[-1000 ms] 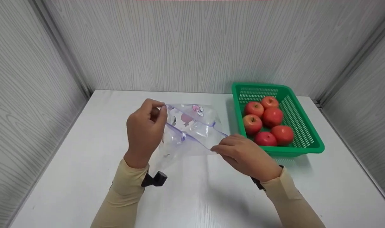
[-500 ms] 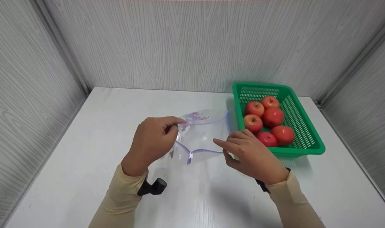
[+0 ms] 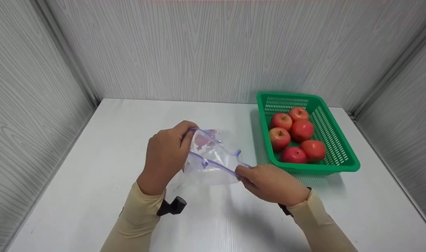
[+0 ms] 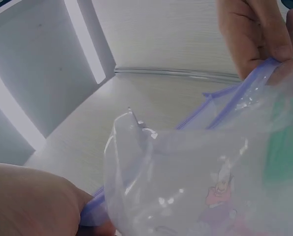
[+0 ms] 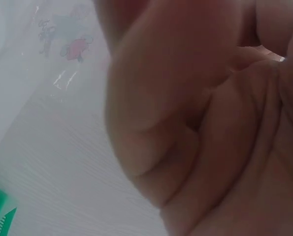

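A clear zip bag point(image 3: 213, 175) with a purple seal and pink cartoon prints hangs between both hands, its mouth parted and facing up. My left hand point(image 3: 165, 154) pinches one end of the purple rim between thumb and fingers. At the opposite end, my right hand point(image 3: 272, 183) grips the rim with curled fingers. The left wrist view shows the clear bag point(image 4: 185, 177) stretched from the near left hand point(image 4: 33, 201) to the right hand point(image 4: 259, 34). In the right wrist view the right hand point(image 5: 200, 123) covers most of the frame, and its fingertips are hidden.
A green basket point(image 3: 339, 140) stands on the white table point(image 3: 94, 157) right of the bag, close to my right hand. Several red apples point(image 3: 279, 138) lie inside it. Grey wood-grain panels point(image 3: 199, 49) rise at the back and both sides.
The right hand loosened its fingers from the rim half a second ago and now grips it again. The bag's mouth, spread wide then, is narrower now. The basket and apples stay put.
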`<state>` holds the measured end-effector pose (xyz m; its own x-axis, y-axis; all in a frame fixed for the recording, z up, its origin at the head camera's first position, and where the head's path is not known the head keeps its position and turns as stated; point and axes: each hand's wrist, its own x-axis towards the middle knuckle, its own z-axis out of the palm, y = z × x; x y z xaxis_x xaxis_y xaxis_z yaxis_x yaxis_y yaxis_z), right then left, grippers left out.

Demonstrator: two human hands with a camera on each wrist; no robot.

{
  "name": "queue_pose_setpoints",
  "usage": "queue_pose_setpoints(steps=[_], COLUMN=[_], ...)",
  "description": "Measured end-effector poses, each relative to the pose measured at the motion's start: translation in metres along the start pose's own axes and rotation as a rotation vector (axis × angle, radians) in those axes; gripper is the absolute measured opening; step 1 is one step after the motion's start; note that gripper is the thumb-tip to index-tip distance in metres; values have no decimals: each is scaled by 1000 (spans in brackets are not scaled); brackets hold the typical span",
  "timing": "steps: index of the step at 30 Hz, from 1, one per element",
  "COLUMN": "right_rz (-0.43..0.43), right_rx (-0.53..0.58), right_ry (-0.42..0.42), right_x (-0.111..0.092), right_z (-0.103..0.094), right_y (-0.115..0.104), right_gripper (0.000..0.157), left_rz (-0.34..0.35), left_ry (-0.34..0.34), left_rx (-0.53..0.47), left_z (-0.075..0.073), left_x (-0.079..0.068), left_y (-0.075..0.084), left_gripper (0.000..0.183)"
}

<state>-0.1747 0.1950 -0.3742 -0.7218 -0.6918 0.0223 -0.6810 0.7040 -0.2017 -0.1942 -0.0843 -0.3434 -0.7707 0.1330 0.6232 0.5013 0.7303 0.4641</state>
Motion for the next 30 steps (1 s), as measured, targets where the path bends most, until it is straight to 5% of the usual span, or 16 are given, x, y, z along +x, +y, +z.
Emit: queue_pose_setpoints(steps=[3,5,11,15,21,26,30], right_rz=[2,-1,12,-13,-60,-5,-1], right_rx=[4,10,-10,-29,-55,-53,-44], right_ry=[8,8,42,84,124,126,137], right_x=[-1,-1,-1,-2,-2,-5,-6], right_z=[0,0,-3,-5,-6,-10,-12], right_y=[0,0,2,3,6,7,6], right_gripper=[10,13,25,22,22,22,23], left_rz=[13,-5,-130,-157,-189,-177,-194], left_ry=[26,-19,-380,-495,-476,-250,-230], left_rx=[4,-33,-147,-121,-74,-21,-55], left_z=[-1,-3,-6,-5,-3,-2,0], left_x=[-1,-3,-9,-9,-9,-6,-5], left_y=[-1,1,11,15,16,14,13], left_gripper=[14,15,31,36,40,32,35])
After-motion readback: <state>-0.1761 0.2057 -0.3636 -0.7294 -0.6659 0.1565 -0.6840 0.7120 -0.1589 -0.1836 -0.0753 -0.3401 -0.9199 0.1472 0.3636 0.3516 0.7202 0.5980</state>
